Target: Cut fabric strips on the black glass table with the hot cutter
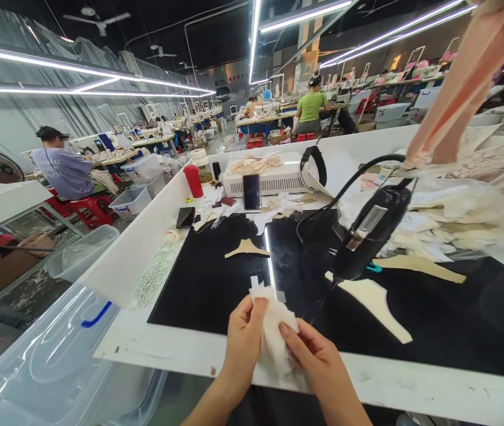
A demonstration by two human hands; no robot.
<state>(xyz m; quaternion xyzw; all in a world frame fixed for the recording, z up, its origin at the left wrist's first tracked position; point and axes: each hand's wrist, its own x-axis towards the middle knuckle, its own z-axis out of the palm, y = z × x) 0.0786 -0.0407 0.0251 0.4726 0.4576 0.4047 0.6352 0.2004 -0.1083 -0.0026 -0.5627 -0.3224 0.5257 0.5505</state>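
Observation:
Between my two hands is a piece of thin white fabric point(274, 331), held above the front edge of the table. My left hand point(242, 337) pinches its left side between thumb and fingers. On the right side, my right hand point(316, 355) grips the fabric with the thumb on top. A small white strip point(254, 283) sticks up at the fabric's far end. Beyond my hands, a cream cut piece point(246, 248) lies on the black mat point(199, 284). A larger cream piece point(378, 305) lies to the right, under a hanging black tool point(370, 231) with a cable.
A white box point(263, 174) carries pale fabric pieces at the back, with a phone point(252, 192) leaning on it. Pale fabric point(447, 213) is heaped at the right. Green-white cords point(157, 275) lie left of the mat. A lidded plastic bin point(43, 355) stands at the left.

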